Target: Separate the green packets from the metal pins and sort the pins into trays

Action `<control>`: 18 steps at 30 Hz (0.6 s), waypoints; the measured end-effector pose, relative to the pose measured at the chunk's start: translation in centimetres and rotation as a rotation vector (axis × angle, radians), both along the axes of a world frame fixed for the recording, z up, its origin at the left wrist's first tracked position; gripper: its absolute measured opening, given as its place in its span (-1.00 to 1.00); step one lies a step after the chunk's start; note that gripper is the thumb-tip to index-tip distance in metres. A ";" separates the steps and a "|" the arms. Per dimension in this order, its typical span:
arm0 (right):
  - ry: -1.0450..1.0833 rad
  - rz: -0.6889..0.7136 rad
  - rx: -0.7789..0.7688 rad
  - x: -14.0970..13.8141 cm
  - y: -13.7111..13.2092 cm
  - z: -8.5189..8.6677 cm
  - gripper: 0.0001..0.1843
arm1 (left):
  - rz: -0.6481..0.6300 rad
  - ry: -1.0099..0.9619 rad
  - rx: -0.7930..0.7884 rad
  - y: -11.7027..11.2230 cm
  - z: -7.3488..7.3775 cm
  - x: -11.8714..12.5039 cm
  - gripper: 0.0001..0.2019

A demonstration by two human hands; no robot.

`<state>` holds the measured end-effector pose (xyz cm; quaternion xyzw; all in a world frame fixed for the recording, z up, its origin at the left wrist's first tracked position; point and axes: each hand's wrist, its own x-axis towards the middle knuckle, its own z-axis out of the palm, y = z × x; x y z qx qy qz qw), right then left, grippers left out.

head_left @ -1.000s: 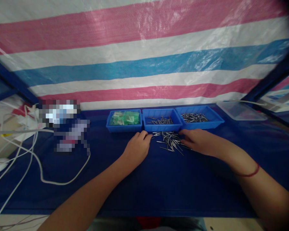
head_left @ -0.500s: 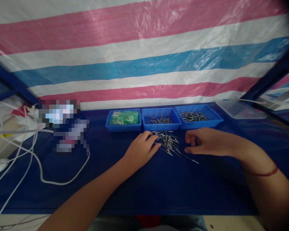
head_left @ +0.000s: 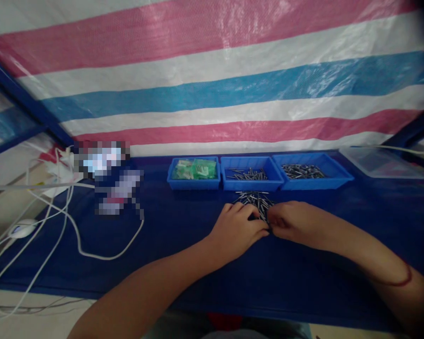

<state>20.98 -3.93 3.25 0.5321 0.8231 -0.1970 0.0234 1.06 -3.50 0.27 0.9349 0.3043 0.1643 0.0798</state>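
Observation:
A loose pile of thin metal pins (head_left: 256, 199) lies on the dark blue table in front of the bins. Along its left side rests my left hand (head_left: 236, 228), fingers curved and thumb apart from the index finger, touching the pile's edge. My right hand (head_left: 293, 221) is at the pile's right side, its fingers curled and pressed together. Whatever those fingertips hold is hidden. Just behind the pile, the middle blue bin (head_left: 252, 186) contains more pins. The right blue bin (head_left: 314, 183) has many short metal pieces in it.
Green-and-clear packets (head_left: 201, 169) fill the left blue bin (head_left: 194, 185). A clear plastic lid (head_left: 385, 165) lies at the back right. White cables (head_left: 102, 257) loop over the left side near blurred items. A striped sheet (head_left: 233, 99) hangs behind the table.
My right hand has moved left onto the pile and its fingers have closed. My left hand has come closer to it, now covering the near-left part. The view has shifted slightly.

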 end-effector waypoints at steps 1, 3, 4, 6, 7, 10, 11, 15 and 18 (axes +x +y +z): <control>-0.002 0.000 0.030 -0.3 0.1 -0.2 -0.89 | 0.010 0.003 0.005 0.0 0.0 -0.1 -0.82; -0.009 0.000 0.083 -0.8 0.2 -0.4 -0.87 | 0.029 0.011 0.013 0.2 0.1 -0.2 -0.82; -0.006 0.001 0.101 -0.9 0.3 -0.5 -0.86 | 0.041 0.015 0.015 0.3 0.1 -0.2 -0.83; 0.013 0.007 0.108 -1.1 0.4 -0.6 -0.87 | 0.065 0.020 0.016 0.7 0.0 -0.3 -0.82; 0.021 0.008 0.105 -1.1 0.5 -0.7 -0.87 | 0.077 0.019 0.014 0.8 0.0 -0.4 -0.82; 0.011 0.015 0.107 -1.1 0.5 -0.9 -0.87 | 0.092 -0.003 -0.005 1.3 -0.2 -0.5 -0.82; -0.001 0.022 0.122 -1.1 0.4 -1.0 -0.86 | 0.089 -0.016 -0.016 1.3 -0.3 -0.5 -0.82; 0.017 0.079 0.209 -1.3 0.1 -1.0 -0.84 | 0.100 -0.068 -0.035 1.4 -0.4 -0.7 -0.83; 0.098 0.088 0.252 -1.4 -0.1 -0.7 -0.84 | 0.145 -0.076 -0.014 1.2 -0.3 -0.8 -0.81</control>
